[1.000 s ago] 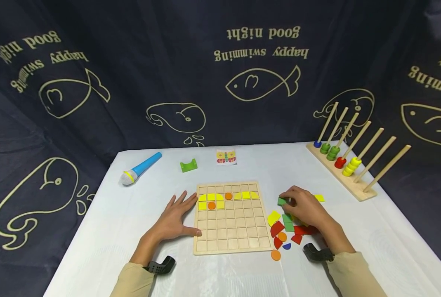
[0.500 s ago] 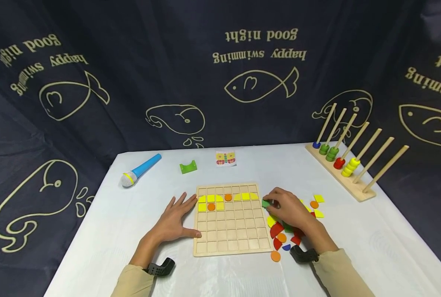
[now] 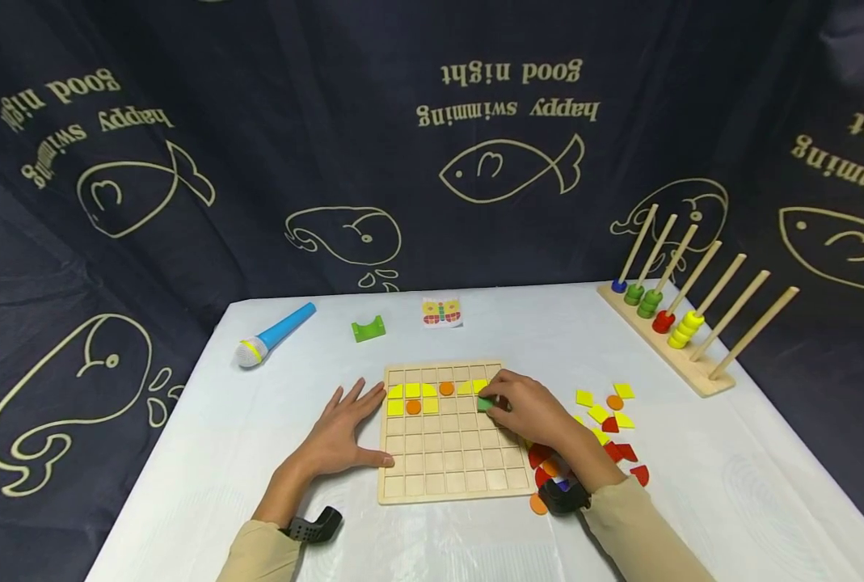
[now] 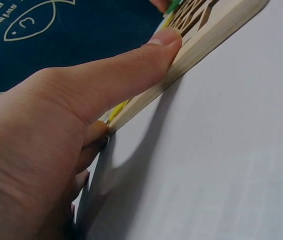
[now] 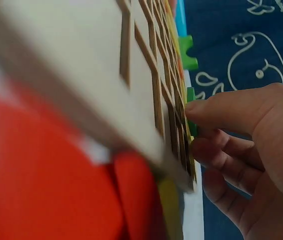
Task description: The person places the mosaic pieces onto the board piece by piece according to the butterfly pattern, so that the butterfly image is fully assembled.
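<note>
A wooden grid board point(image 3: 442, 443) lies on the table, with yellow pieces and orange discs in its upper cells. The left hand point(image 3: 340, 432) rests at the board's left side, fingers spread; in the left wrist view its thumb point(image 4: 146, 57) lies over the board's edge. Over the board's upper right part, the right hand point(image 3: 529, 408) pinches a green piece point(image 3: 485, 404). From the right wrist view, the green piece point(image 5: 191, 95) is between the thumb and fingers of the right hand point(image 5: 246, 135), close to the grid.
Loose yellow, red and orange pieces point(image 3: 623, 390) lie right of the board, some under the right forearm. Behind are a toy microphone point(image 3: 279, 330), a green block point(image 3: 368, 329) and a butterfly card point(image 3: 442, 312). A peg rack with rings point(image 3: 682, 356) stands at the back right.
The right hand has moved left with the green piece, from the loose pieces to over the board. The left hand has stayed in place.
</note>
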A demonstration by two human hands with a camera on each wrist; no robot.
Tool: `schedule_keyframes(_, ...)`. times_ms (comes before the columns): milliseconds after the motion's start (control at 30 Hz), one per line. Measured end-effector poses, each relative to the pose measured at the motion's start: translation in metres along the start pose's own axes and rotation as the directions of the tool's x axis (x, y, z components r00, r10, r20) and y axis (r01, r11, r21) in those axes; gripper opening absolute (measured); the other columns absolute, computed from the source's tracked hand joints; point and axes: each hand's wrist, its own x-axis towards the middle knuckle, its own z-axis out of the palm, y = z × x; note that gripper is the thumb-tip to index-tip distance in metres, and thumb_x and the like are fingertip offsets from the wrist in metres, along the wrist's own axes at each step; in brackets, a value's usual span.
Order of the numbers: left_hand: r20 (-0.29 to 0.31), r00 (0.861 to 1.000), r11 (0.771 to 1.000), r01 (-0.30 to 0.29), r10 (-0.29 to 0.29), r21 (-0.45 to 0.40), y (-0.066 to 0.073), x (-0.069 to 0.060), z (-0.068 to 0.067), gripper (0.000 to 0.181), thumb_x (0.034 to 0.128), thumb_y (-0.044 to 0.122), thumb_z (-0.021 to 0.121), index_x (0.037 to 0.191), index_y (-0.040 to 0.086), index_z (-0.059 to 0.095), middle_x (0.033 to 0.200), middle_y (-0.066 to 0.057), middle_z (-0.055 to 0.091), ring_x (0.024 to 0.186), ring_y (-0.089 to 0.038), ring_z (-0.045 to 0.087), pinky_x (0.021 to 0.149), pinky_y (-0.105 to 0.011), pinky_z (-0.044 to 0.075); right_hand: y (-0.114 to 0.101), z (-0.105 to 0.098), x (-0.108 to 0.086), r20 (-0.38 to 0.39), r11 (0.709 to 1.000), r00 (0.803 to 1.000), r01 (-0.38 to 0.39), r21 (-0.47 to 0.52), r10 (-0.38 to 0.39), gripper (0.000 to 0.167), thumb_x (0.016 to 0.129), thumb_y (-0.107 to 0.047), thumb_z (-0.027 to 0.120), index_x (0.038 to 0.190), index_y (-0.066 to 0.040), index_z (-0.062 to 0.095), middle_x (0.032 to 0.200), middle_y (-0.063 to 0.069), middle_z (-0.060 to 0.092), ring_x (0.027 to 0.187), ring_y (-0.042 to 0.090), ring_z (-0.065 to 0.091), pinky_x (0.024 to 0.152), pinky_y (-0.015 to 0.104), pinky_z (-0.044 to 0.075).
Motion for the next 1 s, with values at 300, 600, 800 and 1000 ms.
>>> schedule_keyframes(300, -0.001, 1.0, 1.0, 0.008, -0.008, 0.004, 0.0, -0.001, 0.0, 0.118, 0.0573, 0.078, 0.071, 0.149, 0.013, 0.037, 0.155, 0.003, 0.03, 0.145, -0.026, 0.012, 0.115, -0.051, 0.004, -0.017, 0.011, 0.013, 0.026, 0.998, 0.998, 0.063, -0.011, -0.063, 0.022, 0.087, -0.019, 0.071, 0.109, -0.016, 0.073, 0.099, -0.009, 0.058, 0.081, 0.008, 0.053, 0.072, 0.027, 0.048)
schedule_keyframes(600, 0.0, 1.0, 1.0, 0.009, -0.009, 0.004, -0.001, -0.001, 0.001, 0.118, 0.0574, 0.078, 0.071, 0.15, 0.014, 0.036, 0.155, 0.005, 0.029, 0.145, -0.025, 0.011, 0.116, -0.049, 0.003, -0.027, 0.016, 0.028, 0.059, 0.995, 0.994, 0.098, -0.017, -0.097, 0.024, 0.088, -0.018, 0.07, 0.112, -0.014, 0.073, 0.1, -0.005, 0.06, 0.081, 0.008, 0.054, 0.07, 0.026, 0.049)
schedule_keyframes(800, 0.003, 1.0, 1.0, 0.003, -0.003, 0.004, -0.001, -0.001, 0.002, 0.117, 0.0582, 0.077, 0.071, 0.15, 0.013, 0.036, 0.155, 0.005, 0.029, 0.145, -0.025, 0.011, 0.116, -0.05, 0.003, -0.028, 0.022, 0.033, 0.075, 0.989, 0.987, 0.144, -0.03, -0.142, 0.022, 0.089, -0.016, 0.069, 0.111, -0.015, 0.073, 0.103, -0.005, 0.06, 0.085, 0.009, 0.056, 0.073, 0.027, 0.05)
schedule_keyframes(1000, 0.017, 1.0, 1.0, 0.021, -0.021, 0.018, -0.001, 0.0, 0.001, 0.118, 0.0578, 0.079, 0.07, 0.15, 0.015, 0.035, 0.155, 0.006, 0.027, 0.145, -0.023, 0.009, 0.116, -0.048, 0.003, -0.029, 0.023, 0.037, 0.075, 0.983, 0.981, 0.179, -0.033, -0.176, 0.022, 0.089, -0.015, 0.069, 0.111, -0.016, 0.074, 0.105, -0.005, 0.061, 0.094, 0.012, 0.057, 0.08, 0.03, 0.05)
